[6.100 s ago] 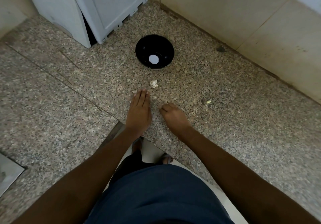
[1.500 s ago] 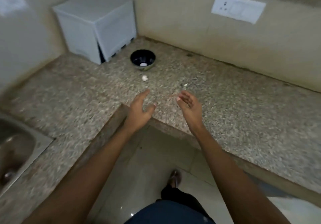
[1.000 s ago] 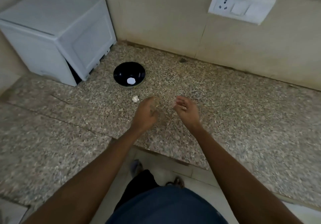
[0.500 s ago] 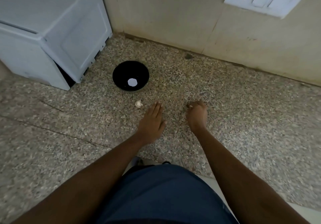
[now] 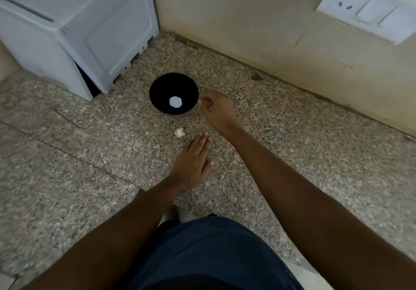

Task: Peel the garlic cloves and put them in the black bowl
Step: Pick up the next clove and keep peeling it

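Right hand [image 5: 216,109], pinched at black bowl [image 5: 162,107] rim, contents unclear, should release over centre; left hand [image 5: 193,161] lay flat, empty.

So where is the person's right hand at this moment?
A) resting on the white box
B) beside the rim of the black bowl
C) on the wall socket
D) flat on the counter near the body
B: the right hand, fingers curled, is right beside the rim of the black bowl, while the left hand lies flat nearer the body.
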